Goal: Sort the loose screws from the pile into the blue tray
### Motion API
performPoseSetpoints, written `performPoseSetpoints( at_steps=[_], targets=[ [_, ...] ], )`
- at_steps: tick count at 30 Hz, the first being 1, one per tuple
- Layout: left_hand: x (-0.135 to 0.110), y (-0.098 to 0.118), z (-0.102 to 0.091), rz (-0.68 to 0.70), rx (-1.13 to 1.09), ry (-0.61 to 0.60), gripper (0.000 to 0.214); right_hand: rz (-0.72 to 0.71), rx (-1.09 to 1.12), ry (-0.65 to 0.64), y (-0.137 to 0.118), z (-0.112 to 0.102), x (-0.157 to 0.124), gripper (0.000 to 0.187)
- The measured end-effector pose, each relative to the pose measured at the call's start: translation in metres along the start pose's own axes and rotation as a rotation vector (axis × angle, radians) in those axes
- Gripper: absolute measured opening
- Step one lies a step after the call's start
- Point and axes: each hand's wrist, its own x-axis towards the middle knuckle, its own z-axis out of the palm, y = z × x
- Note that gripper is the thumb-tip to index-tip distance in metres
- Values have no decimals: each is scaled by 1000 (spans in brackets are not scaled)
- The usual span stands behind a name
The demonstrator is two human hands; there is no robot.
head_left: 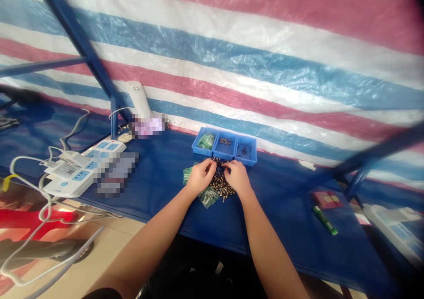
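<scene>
My left hand (201, 176) and my right hand (237, 176) face each other over a loose pile of small brass-and-dark metal parts (223, 188). The fingers of both hands are drawn together at the pile's far side; what they pinch is too small to make out. Beside and below my left hand lie small green-tinted plastic bags, one with silver pin-like pieces (208, 197) and another green bag (187, 175) partly behind the wrist. Just beyond the hands stand three joined blue bins: the left bin (195, 150) holds green bags, the middle bin (224, 154) brass parts, the right bin (247, 159) dark slim pieces.
A white power strip (84, 175) with cables and a blurred-out phone-like item (116, 175) lie at the table's left. A white cylinder (139, 99) stands behind. At right are a red box (326, 199) and a green narrow box (324, 221). Striped sheeting (232, 78) hangs behind.
</scene>
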Motion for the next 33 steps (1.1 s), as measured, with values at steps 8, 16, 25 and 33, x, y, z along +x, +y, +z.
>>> performPoseSetpoints(
  at_steps=[8,16,25,33],
  targets=[
    [0,-1,1,3,29,-3,29,-7,-10,-48,-1,-4,0,16],
    [0,-2,1,11,7,-9,26,-10,561,107,-15,-5,1,23],
    [-1,-4,6,39,-58,-73,20,115,1025,125,-23,4,4,25],
    [1,-6,5,18,-1,17,20,244,1174,131,-29,0,3,23]
  ],
)
